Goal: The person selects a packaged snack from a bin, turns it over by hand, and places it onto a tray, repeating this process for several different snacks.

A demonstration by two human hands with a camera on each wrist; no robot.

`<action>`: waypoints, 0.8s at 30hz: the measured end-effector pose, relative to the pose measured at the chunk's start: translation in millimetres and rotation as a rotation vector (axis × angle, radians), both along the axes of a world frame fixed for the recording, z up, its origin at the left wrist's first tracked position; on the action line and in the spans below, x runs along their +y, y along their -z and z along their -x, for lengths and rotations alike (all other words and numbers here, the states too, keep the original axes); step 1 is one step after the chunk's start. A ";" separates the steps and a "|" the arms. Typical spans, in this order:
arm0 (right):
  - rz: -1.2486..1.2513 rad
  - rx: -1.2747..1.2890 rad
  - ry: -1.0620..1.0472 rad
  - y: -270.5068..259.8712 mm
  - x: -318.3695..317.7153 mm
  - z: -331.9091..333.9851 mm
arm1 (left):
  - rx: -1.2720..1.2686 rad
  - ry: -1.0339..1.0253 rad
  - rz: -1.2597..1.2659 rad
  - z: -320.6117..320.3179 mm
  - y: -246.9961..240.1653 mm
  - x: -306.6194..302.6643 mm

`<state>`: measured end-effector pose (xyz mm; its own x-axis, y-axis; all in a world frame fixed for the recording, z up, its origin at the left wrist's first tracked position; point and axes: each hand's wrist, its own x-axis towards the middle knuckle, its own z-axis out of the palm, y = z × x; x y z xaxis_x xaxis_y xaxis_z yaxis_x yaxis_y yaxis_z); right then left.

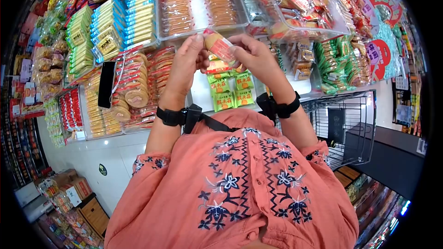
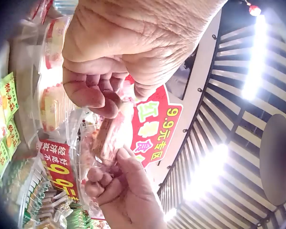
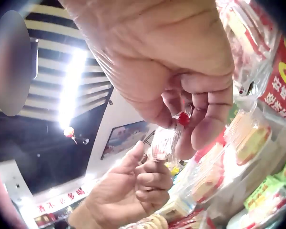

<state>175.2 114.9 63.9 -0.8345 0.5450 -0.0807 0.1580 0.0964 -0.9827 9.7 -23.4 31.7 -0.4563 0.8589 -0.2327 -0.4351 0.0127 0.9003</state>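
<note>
Risk: the snack packet (image 1: 219, 45) may slip and drop into the display bin (image 1: 199, 93) below, because only fingertips pinch its slick wrapper. The left hand (image 1: 187, 60) and right hand (image 1: 256, 57) are raised above the bin, fingers curled, each pinching one end of the packet.

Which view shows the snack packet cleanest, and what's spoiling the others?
Head view: the snack packet is sharp and evenly lit, though fisheye curves the edges and blackens the corners. Left wrist view: ceiling lights blow out the right side, and the packet is soft and blurred. Right wrist view: the right hand looms close and unfocused, glare sits on the left, and the clear wrapper barely shows.
</note>
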 end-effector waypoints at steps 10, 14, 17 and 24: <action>-0.576 0.193 0.070 13.4 -12.5 4.3 | -0.077 0.024 -0.062 0.4 0.0 -3.0; -0.371 0.259 0.153 18.0 -9.8 4.4 | -0.012 -0.023 -0.088 0.3 2.8 -3.1; -0.091 0.231 0.192 16.5 -9.8 3.6 | 0.029 -0.030 -0.101 0.2 4.6 -4.2; 0.146 0.225 0.153 21.1 -7.7 2.8 | 0.083 -0.007 -0.088 0.2 8.4 -3.8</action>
